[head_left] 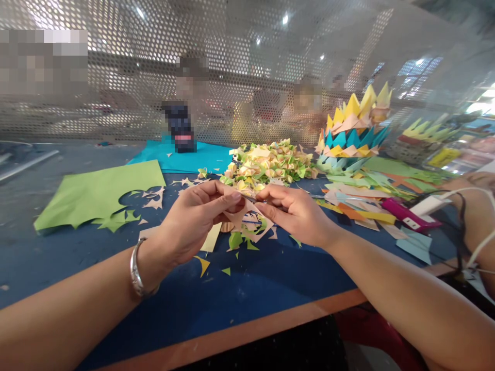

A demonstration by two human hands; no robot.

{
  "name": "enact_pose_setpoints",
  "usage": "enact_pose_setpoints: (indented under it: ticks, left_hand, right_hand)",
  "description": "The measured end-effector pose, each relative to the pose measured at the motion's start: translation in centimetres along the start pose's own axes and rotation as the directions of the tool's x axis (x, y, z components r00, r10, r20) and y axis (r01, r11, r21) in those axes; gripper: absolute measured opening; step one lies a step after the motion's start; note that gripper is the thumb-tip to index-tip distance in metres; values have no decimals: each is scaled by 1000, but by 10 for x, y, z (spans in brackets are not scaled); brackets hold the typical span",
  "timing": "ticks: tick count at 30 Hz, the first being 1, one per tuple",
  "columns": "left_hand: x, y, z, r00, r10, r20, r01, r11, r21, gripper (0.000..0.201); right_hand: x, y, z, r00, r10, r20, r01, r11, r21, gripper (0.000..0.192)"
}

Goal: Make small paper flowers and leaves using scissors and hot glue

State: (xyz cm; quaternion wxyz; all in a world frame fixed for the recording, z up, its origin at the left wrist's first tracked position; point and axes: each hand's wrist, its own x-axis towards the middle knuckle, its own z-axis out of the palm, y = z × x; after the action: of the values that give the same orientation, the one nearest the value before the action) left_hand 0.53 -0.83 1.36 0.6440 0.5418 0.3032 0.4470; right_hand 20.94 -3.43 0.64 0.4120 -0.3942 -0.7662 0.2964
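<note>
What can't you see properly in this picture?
- Head view: the small pale peach paper piece is partly covered by the left hand and right hand, so its shape is unclear.
- The pile of small folded yellow and green paper pieces is too small to count.
- The area behind the perforated metal screen is blurred.

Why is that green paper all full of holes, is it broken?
The green paper sheet has jagged shapes cut from its near edge. Small paper scraps lie scattered on the blue table below both hands, which pinch a pale paper piece.

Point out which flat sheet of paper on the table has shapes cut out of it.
The light green paper sheet at left: its near edge is jagged with cutouts, while the teal paper sheet behind looks whole.
</note>
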Motion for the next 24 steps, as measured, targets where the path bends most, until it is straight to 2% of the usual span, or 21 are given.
enact_pose_setpoints:
  ticks: [14,24]
  left_hand:
    - [0,0,-1,999,38,8,-38,996,78,17]
    - [-2,0,-2,999,-1,34,-2,995,98,19]
  right_hand:
    - [0,-1,-2,1000,20,23,-20,1000,-16,21]
    - [-1,-2,-2,1000,16,25,-16,1000,-17,22]
